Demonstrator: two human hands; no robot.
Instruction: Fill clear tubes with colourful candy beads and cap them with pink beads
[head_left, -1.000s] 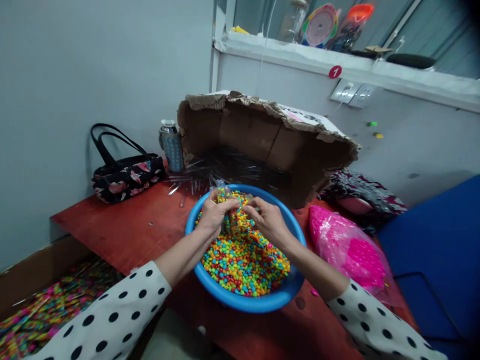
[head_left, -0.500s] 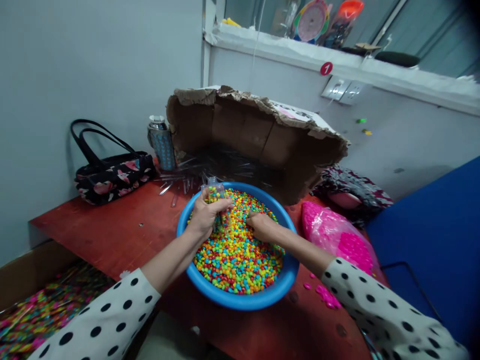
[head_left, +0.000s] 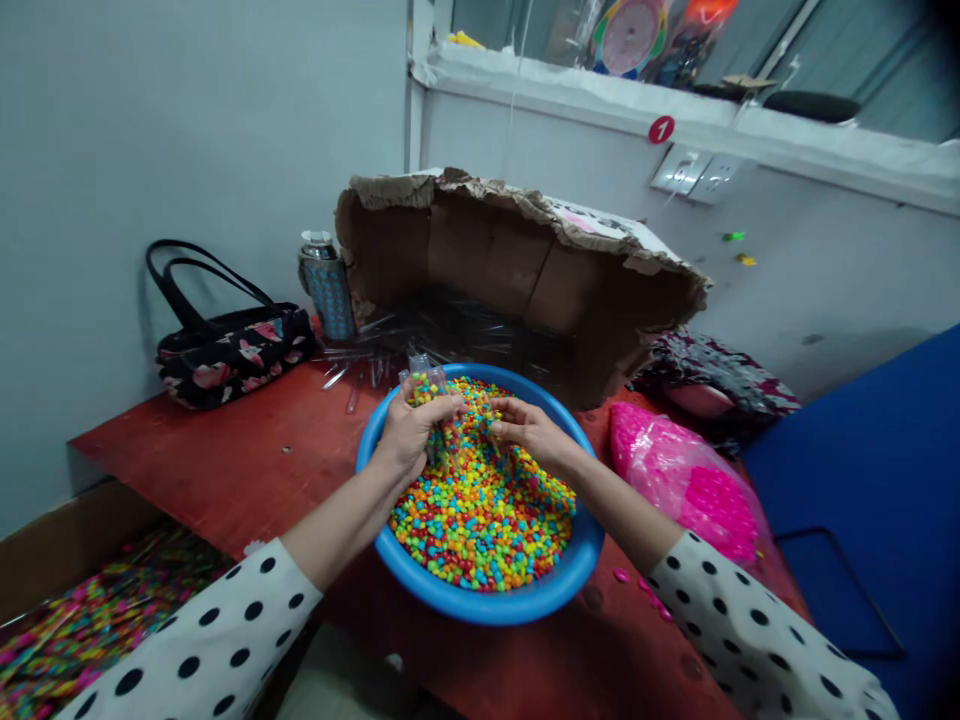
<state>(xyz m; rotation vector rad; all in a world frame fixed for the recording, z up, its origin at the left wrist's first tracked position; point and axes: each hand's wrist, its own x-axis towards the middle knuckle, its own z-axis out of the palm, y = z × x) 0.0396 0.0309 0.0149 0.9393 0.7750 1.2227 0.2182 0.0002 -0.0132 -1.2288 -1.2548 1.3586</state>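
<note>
My left hand (head_left: 409,425) is closed round a bunch of clear plastic tubes (head_left: 424,372) over the left side of a blue basin (head_left: 480,606). Small colourful candies (head_left: 480,530) fill much of the basin, and some show inside the tubes. Just right of the tubes, my right hand (head_left: 529,432) is raised slightly above the heap, with thumb and fingers drawn together round a few candies. Its palm faces down and left, so how many it holds is hidden. A hollow shows in the candies below it.
A torn cardboard box (head_left: 487,240) holding clear tubes stands behind the basin. On the red table (head_left: 225,470) are a flowered handbag (head_left: 236,360), a flask (head_left: 328,290) and a bag of pink pieces (head_left: 682,480). Filled colourful tubes (head_left: 112,610) lie at lower left.
My right hand has lifted out of the candies and its fingers have come up near the tubes. My left hand keeps its grip on the tubes. The view has shifted slightly.
</note>
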